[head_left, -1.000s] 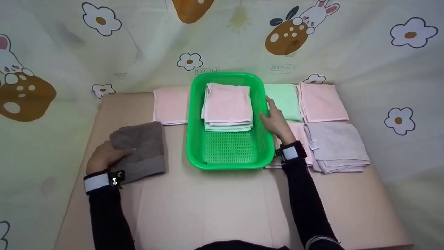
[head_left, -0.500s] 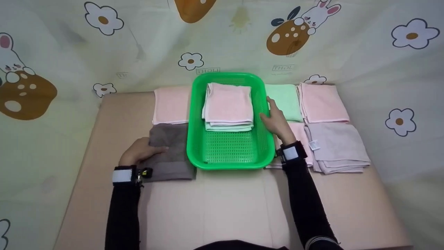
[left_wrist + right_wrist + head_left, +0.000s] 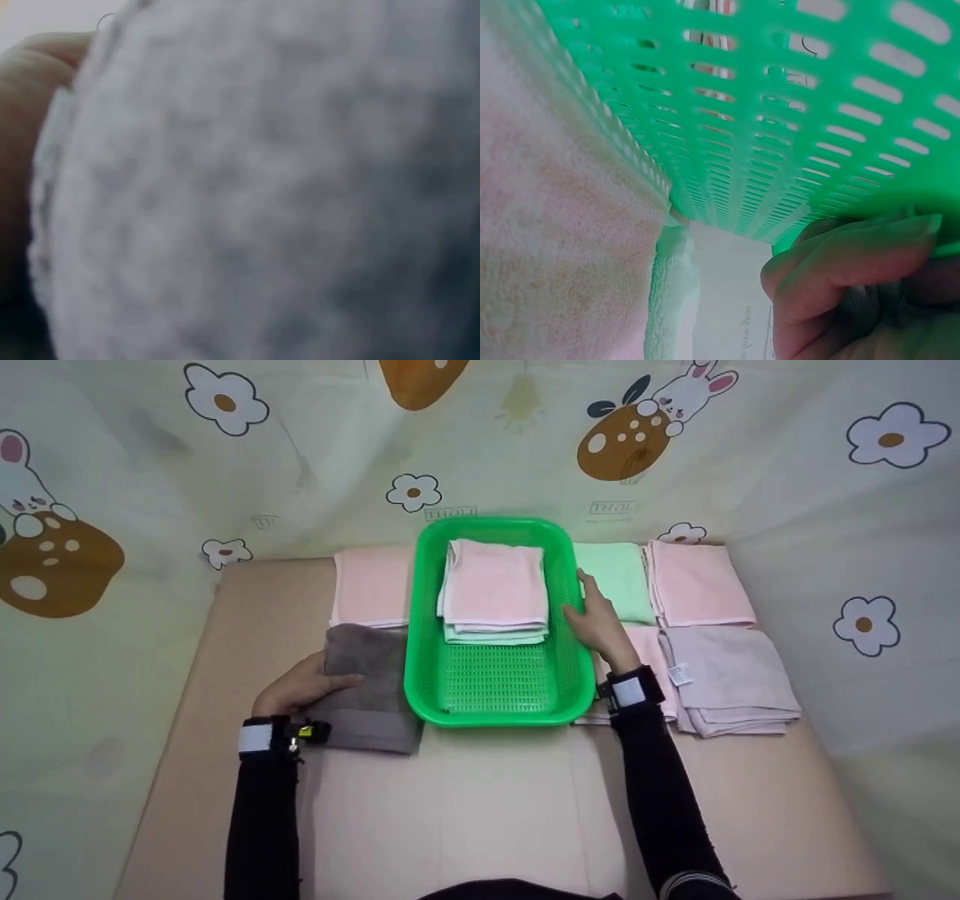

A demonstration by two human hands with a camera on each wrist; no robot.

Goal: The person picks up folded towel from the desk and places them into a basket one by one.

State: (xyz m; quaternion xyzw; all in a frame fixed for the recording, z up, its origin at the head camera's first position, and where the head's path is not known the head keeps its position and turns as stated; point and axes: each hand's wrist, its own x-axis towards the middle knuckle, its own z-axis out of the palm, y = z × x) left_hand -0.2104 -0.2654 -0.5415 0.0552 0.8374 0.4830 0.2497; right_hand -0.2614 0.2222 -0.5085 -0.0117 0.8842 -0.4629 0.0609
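In the head view my left hand (image 3: 298, 688) holds a folded dark grey-brown towel (image 3: 379, 682) by its left edge, thumb on top and fingers beneath. The towel's right side meets the left side of a green plastic basket (image 3: 495, 682); the basket hides part of that edge. Blurred towel fabric (image 3: 255, 180) fills most of the left wrist view. My right hand (image 3: 606, 626) grips the basket's right rim; its curled fingers (image 3: 855, 262) show against the perforated wall and floor (image 3: 742, 142). Folded towels, pink (image 3: 496, 581) over pale green, lie stacked in the basket's far part.
Behind the basket to the left lies a pink towel (image 3: 373, 585). On the right sit a green towel (image 3: 615, 581), pink towels (image 3: 697, 583) and a lilac-grey towel stack (image 3: 731, 667). A printed curtain (image 3: 322, 457) closes off the table's back and sides.
My left hand has carried the grey-brown towel rightward, up to the basket's left side, then lifted its far edge slightly. My right hand and the basket have stayed in place.
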